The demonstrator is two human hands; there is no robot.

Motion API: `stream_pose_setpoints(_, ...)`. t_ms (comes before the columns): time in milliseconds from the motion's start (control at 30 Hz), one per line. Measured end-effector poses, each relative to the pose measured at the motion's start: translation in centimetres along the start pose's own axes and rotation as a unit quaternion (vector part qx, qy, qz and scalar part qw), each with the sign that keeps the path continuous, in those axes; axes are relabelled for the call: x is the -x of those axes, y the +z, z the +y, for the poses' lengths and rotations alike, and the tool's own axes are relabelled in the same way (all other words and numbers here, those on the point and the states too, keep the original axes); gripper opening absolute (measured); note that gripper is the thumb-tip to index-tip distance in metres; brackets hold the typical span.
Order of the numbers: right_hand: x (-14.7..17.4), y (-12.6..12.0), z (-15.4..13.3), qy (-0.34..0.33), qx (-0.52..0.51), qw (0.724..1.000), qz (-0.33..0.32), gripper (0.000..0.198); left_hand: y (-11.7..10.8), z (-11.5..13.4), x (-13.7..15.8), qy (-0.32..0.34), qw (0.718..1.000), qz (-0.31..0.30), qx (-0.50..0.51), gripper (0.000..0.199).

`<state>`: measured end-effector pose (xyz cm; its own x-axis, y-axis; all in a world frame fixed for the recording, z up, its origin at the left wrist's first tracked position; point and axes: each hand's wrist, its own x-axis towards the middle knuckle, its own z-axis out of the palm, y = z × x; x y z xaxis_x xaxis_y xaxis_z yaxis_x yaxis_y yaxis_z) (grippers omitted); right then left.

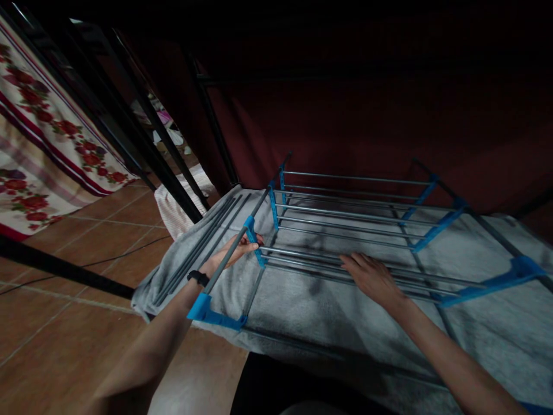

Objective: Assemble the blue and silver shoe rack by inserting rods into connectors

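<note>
A shoe-rack-like frame of grey metal rods and blue plastic brackets lies on a grey blanket (294, 300). My left hand (233, 252) is closed at a blue bracket (250, 225) on the frame's left side, thumb by the end of a metal rod (302, 254). Part of its fingers is hidden behind the bracket. My right hand (370, 278) curls over that same row of rods near their middle. The rods there run across to another blue bracket (479, 288) on the right. Nearest to me, a blue corner bracket (216, 313) sits below my left wrist.
Several loose grey rods (201, 248) lie on the blanket left of the frame. Black bed posts (147, 121) rise at the left, with a dark red curtain (345, 127) behind. A floral cloth (56, 132) hangs above the tiled floor (56, 334), where a cable (116, 256) runs.
</note>
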<state>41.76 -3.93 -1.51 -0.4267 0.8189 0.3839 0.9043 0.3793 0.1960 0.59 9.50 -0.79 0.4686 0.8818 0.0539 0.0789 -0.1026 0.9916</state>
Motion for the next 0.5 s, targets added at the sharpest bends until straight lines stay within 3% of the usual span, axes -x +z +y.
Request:
stream_pose_setpoints(233, 0.02, -0.16, 0.01, 0.001, 0.001, 1.000, -0.006, 0.025, -1.12, -1.29, -0.21, -0.023, 0.999, -0.023, 0.013, 0.033)
stream_pose_setpoints(500, 0.03, -0.23, -0.03, 0.005, -0.007, 1.000, 0.001, 0.028, -0.25, -0.45, 0.01, -0.039, 0.999, -0.005, 0.023, 0.028)
